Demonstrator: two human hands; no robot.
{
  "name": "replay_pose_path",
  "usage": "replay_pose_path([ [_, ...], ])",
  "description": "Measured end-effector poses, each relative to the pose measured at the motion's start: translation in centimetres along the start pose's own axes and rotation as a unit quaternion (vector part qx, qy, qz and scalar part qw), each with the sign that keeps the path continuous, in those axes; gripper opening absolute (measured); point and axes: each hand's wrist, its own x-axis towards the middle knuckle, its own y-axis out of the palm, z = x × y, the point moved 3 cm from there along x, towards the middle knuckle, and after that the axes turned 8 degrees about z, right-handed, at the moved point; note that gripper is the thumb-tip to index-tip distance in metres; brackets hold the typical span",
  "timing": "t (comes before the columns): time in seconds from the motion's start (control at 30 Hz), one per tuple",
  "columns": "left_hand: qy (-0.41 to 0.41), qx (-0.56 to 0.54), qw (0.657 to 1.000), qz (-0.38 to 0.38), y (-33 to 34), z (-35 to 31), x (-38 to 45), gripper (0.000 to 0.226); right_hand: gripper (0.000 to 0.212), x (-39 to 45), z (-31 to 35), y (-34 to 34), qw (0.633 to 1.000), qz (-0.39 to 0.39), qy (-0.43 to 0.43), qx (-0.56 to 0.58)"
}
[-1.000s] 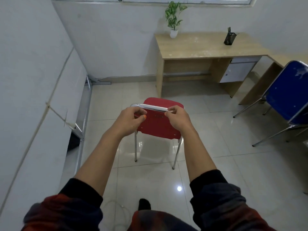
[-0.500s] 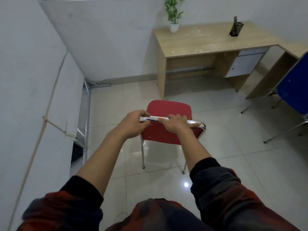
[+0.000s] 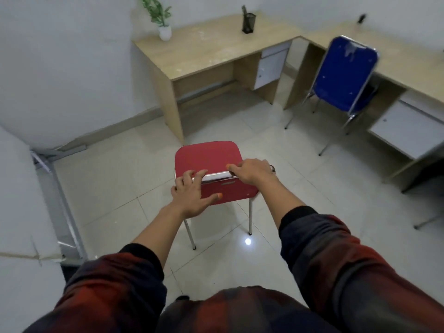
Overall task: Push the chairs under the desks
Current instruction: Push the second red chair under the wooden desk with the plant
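Note:
A red chair [image 3: 206, 155] with chrome legs stands on the tiled floor right in front of me, its seat facing a wooden desk [image 3: 204, 51] at the back wall. My right hand [image 3: 252, 171] grips the chrome top rail of the backrest, fingers curled over it. My left hand [image 3: 192, 195] lies on the rail's left end with fingers spread and the thumb flat against the red back. A blue chair [image 3: 343, 73] stands pulled out in front of a second desk [image 3: 396, 61] along the right wall.
On the back desk stand a potted plant [image 3: 161, 20] and a black pen holder [image 3: 248, 22]; a white drawer unit [image 3: 271, 66] fills its right side. A metal frame [image 3: 62, 200] runs along the left wall. Open tile lies between the red chair and the desk.
The view has swung left, bringing the blue chair and right desk into sight. My left hand has loosened from a closed grip to spread fingers; my right hand shifted toward the rail's right end.

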Motion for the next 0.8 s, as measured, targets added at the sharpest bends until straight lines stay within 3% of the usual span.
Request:
replay_pose_path([
  [0.17, 0.043, 0.010, 0.996, 0.072, -0.8, 1.2, 0.0, 0.082, 0.060, -1.1, 0.8, 0.8, 0.998, -0.014, 0.057, 0.018],
  [0.47, 0.131, 0.046, 0.985, 0.100, -1.1, 3.8, -0.4, 0.073, 0.058, -4.3, 2.0, 3.9, 0.988, -0.056, 0.135, 0.053],
  [0.67, 0.145, 0.046, 0.984, 0.091, -1.3, 4.0, -0.3, 0.068, 0.057, -4.4, 2.3, 4.0, 0.989, -0.056, 0.123, 0.058],
  [0.8, 0.132, 0.061, 0.987, 0.068, -1.9, 4.5, 0.5, 0.067, 0.067, -3.7, 1.7, 3.8, 0.992, -0.061, 0.086, 0.076],
])
